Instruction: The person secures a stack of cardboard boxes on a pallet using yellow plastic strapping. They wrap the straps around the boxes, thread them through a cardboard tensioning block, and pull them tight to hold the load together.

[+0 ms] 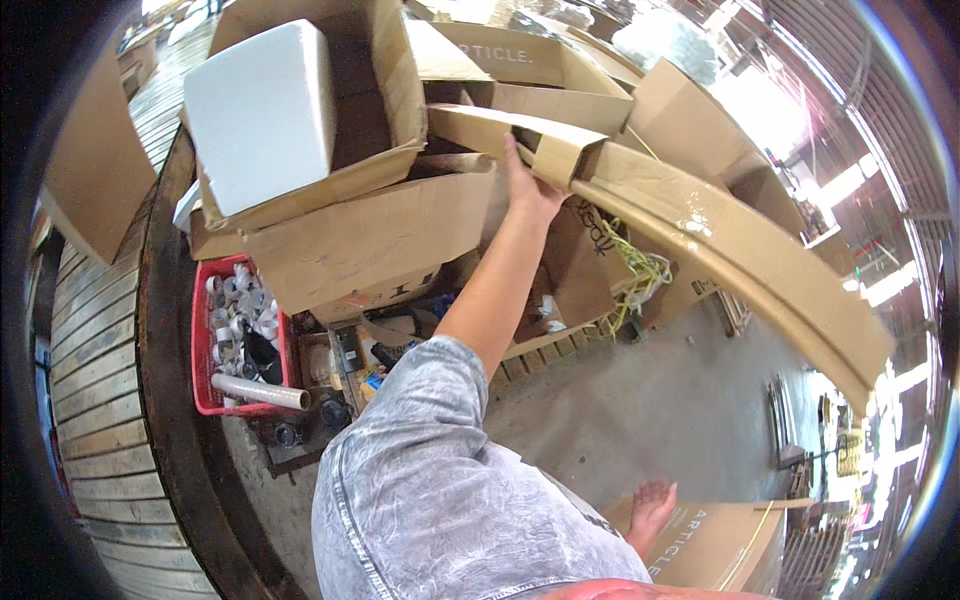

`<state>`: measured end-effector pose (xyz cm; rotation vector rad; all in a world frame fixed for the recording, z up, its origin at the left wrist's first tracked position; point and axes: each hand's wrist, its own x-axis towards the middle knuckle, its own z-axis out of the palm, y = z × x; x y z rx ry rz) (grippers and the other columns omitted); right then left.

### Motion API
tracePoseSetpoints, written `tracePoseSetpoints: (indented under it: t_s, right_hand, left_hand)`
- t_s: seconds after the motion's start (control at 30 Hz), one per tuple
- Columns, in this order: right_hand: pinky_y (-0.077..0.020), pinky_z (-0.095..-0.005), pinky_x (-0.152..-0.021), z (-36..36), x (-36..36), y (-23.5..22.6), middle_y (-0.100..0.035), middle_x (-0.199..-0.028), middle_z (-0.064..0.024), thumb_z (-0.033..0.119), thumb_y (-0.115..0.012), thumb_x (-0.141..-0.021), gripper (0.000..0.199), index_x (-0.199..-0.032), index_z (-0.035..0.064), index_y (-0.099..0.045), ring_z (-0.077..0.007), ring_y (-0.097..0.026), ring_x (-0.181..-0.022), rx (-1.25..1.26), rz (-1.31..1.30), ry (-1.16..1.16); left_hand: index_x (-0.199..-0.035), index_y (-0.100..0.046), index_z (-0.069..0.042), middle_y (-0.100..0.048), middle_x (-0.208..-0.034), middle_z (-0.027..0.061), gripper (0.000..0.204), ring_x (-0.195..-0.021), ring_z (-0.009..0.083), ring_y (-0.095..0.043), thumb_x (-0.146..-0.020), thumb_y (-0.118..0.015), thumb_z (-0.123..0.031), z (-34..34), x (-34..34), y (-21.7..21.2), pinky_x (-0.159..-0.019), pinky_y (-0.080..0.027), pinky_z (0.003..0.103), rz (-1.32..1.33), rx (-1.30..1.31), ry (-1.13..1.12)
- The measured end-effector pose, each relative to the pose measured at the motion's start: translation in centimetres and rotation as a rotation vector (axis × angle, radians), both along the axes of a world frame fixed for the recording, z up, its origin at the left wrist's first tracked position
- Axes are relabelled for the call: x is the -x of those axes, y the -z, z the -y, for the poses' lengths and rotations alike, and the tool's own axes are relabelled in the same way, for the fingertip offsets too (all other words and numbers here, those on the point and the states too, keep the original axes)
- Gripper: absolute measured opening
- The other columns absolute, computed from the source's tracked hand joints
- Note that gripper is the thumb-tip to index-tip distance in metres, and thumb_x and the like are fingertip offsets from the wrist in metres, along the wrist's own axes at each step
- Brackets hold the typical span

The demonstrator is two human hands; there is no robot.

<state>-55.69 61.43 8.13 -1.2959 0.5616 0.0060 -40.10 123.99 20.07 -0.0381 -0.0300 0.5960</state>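
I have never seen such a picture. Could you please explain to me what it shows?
There is no machine: a person works with two bare hands. The one picture, looking down, comes from a wide fisheye camera on the person's head, so straight edges bend. The left hand holds a long cardboard piece; the right hand is open near a carton. To the left, a white block sits in an open box, and a red basket holds small rolls.

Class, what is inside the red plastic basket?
The red plastic basket holds short, whitish, hollow rolls and a black object; a long, pale tube lies on top. Its bottom is covered.
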Motion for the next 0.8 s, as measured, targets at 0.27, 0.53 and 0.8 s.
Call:
tracePoseSetpoints:
  t_s: [0.27, 0.53, 0.8]
  right_hand:
    - [-0.0408, -0.0549, -0.112, -7.9, -6.4, -20.8, -0.044, -0.159, -0.0126, 0.071, -0.035, -0.102, 0.078, -0.155, 0.0144, -0.043, -0.0340, -0.049, -0.141, 0.096, 0.867, -0.076]
    - [-0.0446, -0.0460, -0.110, -11.1, -4.6, -24.6, -0.054, -0.148, -0.0173, 0.059, -0.054, -0.101, 0.075, -0.152, 0.0045, -0.044, -0.0309, -0.054, -0.135, 0.757, 0.885, -0.327]
    - [-0.0499, -0.0346, -0.098, -18.5, -3.6, -23.0, -0.068, -0.119, -0.0117, 0.040, -0.069, -0.098, 0.050, -0.133, 0.0052, -0.059, -0.0185, -0.064, -0.111, 0.448, 1.039, -0.379]
  left_hand:
    - [-0.154, -0.044, -0.016, -0.052, -0.155, 0.0079, 0.088, -0.141, 0.0310, -0.049, -0.091, -0.056, -0.077, -0.6, 1.6, 4.2, -0.119, -0.038, 0.051, -0.137, -0.068, -0.112]
    - [-0.158, -0.037, -0.014, -0.047, -0.157, 0.0120, 0.084, -0.143, 0.0349, -0.047, -0.101, -0.031, -0.075, 0.9, 2.2, 3.6, -0.119, -0.039, 0.058, -0.338, -0.245, -0.177]
    - [-0.158, -0.037, -0.014, -0.043, -0.160, 0.0126, 0.072, -0.145, 0.0355, -0.043, -0.106, -0.029, -0.064, 2.5, 6.9, 3.8, -0.120, -0.036, 0.059, -0.031, -0.221, -0.031]
